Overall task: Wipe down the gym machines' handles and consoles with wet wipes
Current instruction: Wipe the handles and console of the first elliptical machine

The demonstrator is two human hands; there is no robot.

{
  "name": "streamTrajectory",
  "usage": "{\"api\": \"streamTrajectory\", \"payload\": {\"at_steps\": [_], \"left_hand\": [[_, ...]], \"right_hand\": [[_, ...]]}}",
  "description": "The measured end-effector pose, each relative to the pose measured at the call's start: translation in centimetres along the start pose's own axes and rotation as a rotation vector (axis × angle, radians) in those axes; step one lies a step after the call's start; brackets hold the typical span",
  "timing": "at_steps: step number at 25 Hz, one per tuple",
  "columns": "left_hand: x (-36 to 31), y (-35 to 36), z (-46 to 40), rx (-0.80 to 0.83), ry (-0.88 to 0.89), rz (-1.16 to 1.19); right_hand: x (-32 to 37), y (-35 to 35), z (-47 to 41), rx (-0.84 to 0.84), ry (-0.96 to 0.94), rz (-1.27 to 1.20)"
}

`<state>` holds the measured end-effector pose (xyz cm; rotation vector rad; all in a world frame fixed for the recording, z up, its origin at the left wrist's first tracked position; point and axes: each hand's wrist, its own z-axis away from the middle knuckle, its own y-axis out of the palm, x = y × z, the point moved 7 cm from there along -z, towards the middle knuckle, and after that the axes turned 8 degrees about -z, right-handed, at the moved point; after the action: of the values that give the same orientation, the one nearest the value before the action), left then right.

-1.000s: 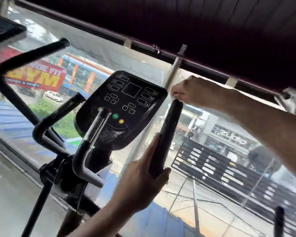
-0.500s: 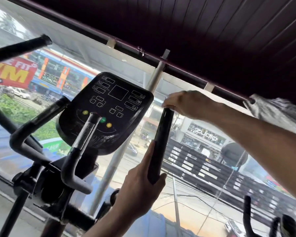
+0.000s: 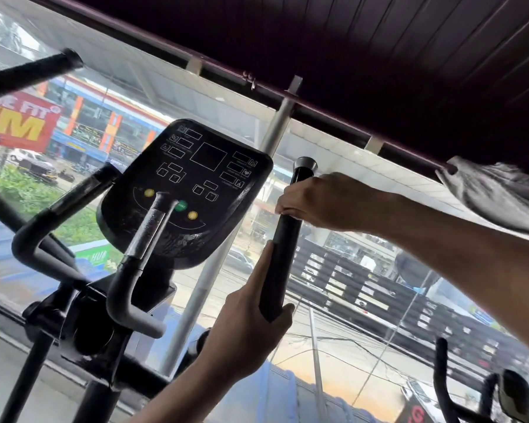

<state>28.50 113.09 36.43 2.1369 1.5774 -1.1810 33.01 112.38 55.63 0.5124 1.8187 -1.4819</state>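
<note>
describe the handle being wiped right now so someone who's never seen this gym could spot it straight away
Find the black console with yellow and green buttons before the big window. Just right of it stands a tall black handle, the only one with a silver cap and both hands on it: right hand near the top, left hand lower.

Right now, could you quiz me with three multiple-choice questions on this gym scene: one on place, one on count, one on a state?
1. Where does the right hand grip the upright handle?
A. near its top
B. at its bottom
C. not at all

2. How many yellow buttons does the console show?
A. one
B. two
C. four

3. The left hand is:
A. hanging free
B. flat on the console
C. holding the handle

Answers: 1 A, it sits just below the handle's cap; 2 B, they flank a green one; 3 C, thumb and fingers wrap it.
</note>
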Motion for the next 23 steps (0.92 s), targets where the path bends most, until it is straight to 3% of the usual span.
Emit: {"api": "streamTrajectory", "payload": {"at_steps": [4,10,14,19,23], "left_hand": [[0.3,0.1,0.0,0.015,-0.012,0.013],[0.8,0.4,0.1,-0.031,-0.030,0.054],[0.7,0.2,0.5,-0.089,0.000,0.078],[0.9,0.5,0.3,-0.136,0.005,0.146],[0.6,0.6,0.5,-0.199,0.001,0.135]], "right_hand": [[-5.4,-0.8,-1.4,-0.110,0.139,-0.082],[-0.1,2.1,1.5,-0.151,0.043,-0.275],[-3.4,2.8,4.4,-0.502,0.267,-0.626],[-3.2,6.6,7.7,-1.087,0.444,-0.792],[-2.0,8.8,6.6,-1.249,0.422,-0.906]]}}
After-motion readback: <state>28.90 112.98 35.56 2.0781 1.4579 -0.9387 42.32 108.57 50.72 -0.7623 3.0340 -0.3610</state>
